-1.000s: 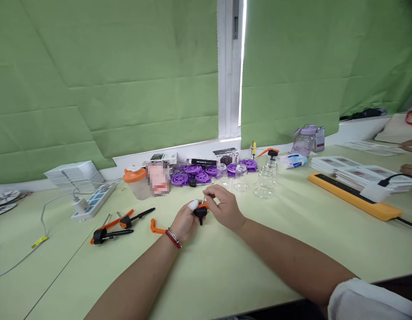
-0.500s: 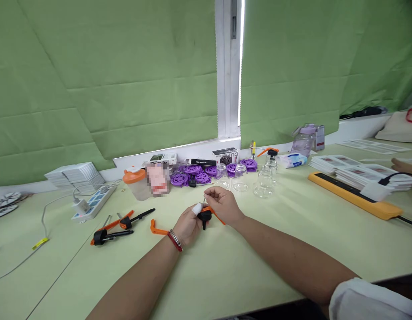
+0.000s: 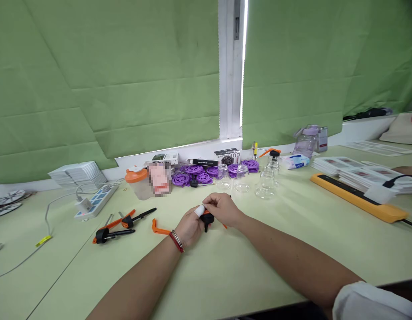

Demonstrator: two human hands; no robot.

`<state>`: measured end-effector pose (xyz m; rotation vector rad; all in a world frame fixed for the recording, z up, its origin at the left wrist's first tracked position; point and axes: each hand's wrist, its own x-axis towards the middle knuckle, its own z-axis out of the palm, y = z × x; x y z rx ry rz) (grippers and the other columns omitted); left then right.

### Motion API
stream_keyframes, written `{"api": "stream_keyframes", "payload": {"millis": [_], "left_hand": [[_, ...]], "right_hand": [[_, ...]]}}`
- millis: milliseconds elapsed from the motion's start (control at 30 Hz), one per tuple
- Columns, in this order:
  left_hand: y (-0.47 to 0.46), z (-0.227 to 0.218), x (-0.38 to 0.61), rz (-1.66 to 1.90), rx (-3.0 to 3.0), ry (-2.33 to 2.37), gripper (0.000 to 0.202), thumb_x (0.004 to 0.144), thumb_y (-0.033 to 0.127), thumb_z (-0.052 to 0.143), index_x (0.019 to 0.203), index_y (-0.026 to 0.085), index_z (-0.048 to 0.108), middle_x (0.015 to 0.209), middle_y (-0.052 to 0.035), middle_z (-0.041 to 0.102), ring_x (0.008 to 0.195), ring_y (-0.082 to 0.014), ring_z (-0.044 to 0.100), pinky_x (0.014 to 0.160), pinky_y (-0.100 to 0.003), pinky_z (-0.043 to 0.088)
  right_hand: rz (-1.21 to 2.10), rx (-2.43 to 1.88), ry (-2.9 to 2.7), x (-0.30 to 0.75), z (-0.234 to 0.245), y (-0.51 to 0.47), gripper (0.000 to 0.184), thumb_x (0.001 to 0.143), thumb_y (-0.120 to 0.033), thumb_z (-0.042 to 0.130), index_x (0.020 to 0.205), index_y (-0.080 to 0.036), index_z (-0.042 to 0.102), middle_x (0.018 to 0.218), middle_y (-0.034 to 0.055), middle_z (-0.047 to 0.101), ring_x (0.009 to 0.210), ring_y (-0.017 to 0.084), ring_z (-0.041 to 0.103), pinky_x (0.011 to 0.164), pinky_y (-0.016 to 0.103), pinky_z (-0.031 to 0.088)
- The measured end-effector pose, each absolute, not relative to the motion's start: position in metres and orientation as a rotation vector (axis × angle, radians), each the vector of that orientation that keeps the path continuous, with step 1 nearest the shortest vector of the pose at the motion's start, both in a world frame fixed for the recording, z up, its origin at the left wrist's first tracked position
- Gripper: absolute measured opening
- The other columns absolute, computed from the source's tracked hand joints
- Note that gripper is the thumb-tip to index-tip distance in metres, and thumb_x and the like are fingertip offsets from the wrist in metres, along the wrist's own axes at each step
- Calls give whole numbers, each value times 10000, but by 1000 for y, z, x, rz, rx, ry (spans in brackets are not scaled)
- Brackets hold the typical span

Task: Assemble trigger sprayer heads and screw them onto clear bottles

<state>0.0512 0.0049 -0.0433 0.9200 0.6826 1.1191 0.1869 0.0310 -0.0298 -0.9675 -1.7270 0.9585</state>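
In my left hand [image 3: 190, 226] is a black round part with a short stem and an orange crank arm [image 3: 207, 219]. A white covering wraps that thumb's tip. My right hand [image 3: 223, 210] is closed in a pinch right beside the left thumb, over the orange arm; whatever its fingertips hold is hidden. The orange arm's end pokes out below the right hand. On the table left of my hands lies a loose orange crank arm [image 3: 159, 228]. Farther left are two black-and-orange crank assemblies [image 3: 102, 235] with rods.
Behind my hands stand clear glass bottles [image 3: 266, 184], purple wheel-shaped pieces [image 3: 203, 178] and an orange-lidded cup [image 3: 135, 177]. A white power strip [image 3: 98, 201] lies left, a yellow-orange one [image 3: 356, 198] right, by stacked printed sheets [image 3: 336, 165]. Another person's hand [image 3: 408, 170] shows at the right edge.
My right hand has lowered onto the part and against the left thumb. A thin metal rod seen between the hands before is now hidden. The view has shifted slightly.
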Motion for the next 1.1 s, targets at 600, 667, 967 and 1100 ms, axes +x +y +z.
{"api": "stream_keyframes", "payload": {"millis": [600,667,967,1100], "left_hand": [[8,-38,40,1027,995,645,347,766,430,620,961,145,652,882,-87,653,860,-196,574,736,-291,431],[7,-35,38,965,1065,661,351,755,436,626,976,164,645,895,-81,643,853,-194,566,707,-281,431],[1,-28,36,803,1326,741,436,600,214,770,1002,196,602,784,-40,610,645,-145,533,540,-230,397],[1,-28,36,805,1358,729,493,606,210,756,1068,221,582,782,-52,604,579,-142,507,444,-220,368]], "right_hand": [[464,-749,-2403,196,-12,22,250,627,-65,677,859,-153,646,922,58,602,901,197,524,822,333,414],[512,-734,-2430,199,-9,22,240,639,-86,686,867,-144,638,944,66,592,923,203,519,826,335,420],[577,-479,-2564,201,-12,21,316,656,19,550,908,-151,636,1028,79,531,935,172,520,812,303,435],[418,-498,-2586,198,-13,21,285,689,-7,545,901,-168,647,1007,78,549,972,193,482,854,344,399]]}}
